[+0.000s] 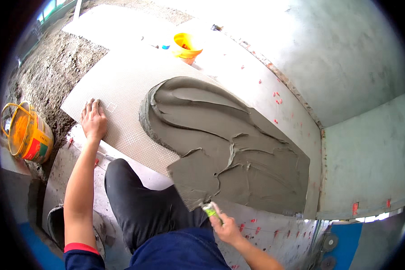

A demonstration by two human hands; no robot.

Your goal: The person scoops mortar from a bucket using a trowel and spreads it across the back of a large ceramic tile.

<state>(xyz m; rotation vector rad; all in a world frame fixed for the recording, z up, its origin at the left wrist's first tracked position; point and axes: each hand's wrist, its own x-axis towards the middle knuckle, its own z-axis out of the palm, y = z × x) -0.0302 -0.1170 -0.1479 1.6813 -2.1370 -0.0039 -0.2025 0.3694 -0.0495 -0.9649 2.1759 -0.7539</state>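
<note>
My left hand (93, 118) rests on the waffle-patterned back of a large pale tile (111, 81), its fingers stretched out. A thick layer of grey mortar (238, 175) covers the tile's right part, with curved ridges across it. My right hand (224, 227) grips a tool's green-and-white handle (209, 209) at the mortar's lower edge; the blade is hard to tell apart from the mortar. My dark-trousered knee (121, 182) is bent beside the tile's near edge.
An orange bucket (37, 135) stands at left on rough screed (45, 72). A yellow bucket (187, 56) is beyond the tile, near another pale sheet (108, 22). Laid tiles with red clips (276, 96) run rightward to pale grey walls (360, 153).
</note>
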